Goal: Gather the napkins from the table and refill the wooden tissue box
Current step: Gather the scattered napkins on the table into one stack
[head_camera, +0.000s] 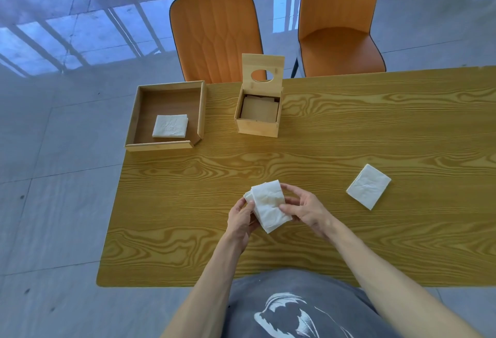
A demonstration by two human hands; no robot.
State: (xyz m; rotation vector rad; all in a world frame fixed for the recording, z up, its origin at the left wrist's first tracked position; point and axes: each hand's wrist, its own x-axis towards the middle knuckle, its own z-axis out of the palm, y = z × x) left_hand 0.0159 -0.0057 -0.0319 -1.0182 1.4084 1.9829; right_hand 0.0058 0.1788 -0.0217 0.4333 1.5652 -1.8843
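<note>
Between both sets of fingers, white napkin stack (269,207) clamped by left hand (239,221) and right hand (306,210), open wooden tissue box (258,115) beyond fingertips, wood-grain surface (349,128), orange chairs (216,34), grey tiled floor (53,203).

A: Where do things sit on the table (188,203)?

B: The open tray (200,112) is at the far left corner, with one folded napkin (170,126) lying inside it, toward the near side. Just right of the tray stands the tissue box (257,125), its lid (263,70) raised upright at the back.

A: And nearer the person?

B: A stack of napkins (269,206) is held between the left hand (241,219) and the right hand (306,209), above the table's middle. Another napkin (368,186) lies flat well to the right. Two chairs (217,34) stand behind the far edge.
</note>
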